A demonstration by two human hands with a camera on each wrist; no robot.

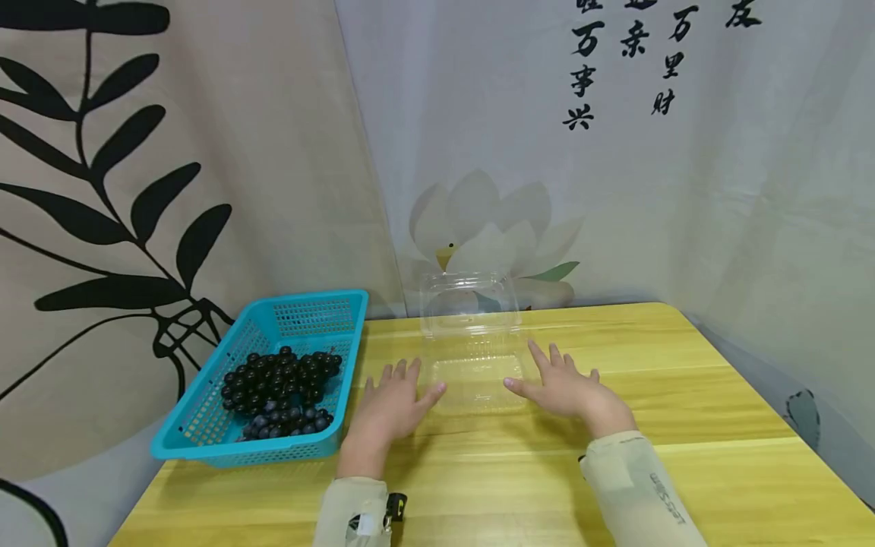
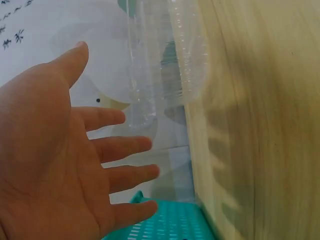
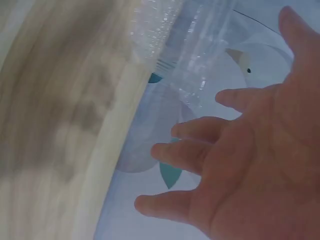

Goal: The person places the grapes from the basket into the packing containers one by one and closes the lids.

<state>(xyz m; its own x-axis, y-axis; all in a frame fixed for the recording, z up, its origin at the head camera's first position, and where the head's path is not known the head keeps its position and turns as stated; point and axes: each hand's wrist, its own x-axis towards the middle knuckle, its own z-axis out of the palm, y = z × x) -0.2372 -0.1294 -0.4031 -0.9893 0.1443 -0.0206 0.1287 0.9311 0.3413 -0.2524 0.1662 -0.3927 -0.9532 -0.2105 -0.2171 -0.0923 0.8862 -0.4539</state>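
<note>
A clear plastic clamshell box (image 1: 475, 380) stands on the table with its lid (image 1: 470, 304) raised at the back. To its left my left hand (image 1: 393, 406) is spread, fingers straight, holding nothing. My right hand (image 1: 570, 391) is spread in the same way on the box's right side. Both palms face the box, and in the wrist views each hand appears apart from it. Left of my left hand is a turquoise plastic basket (image 1: 198, 448), with dark grapes (image 1: 280, 384) heaped inside.
The wooden table (image 1: 683, 395) has its back edge close to a hanging cloth (image 1: 287, 152) printed with leaves, a flower and characters. The basket occupies the table's left back corner. A black curved strip (image 1: 41, 505) shows at the lower left.
</note>
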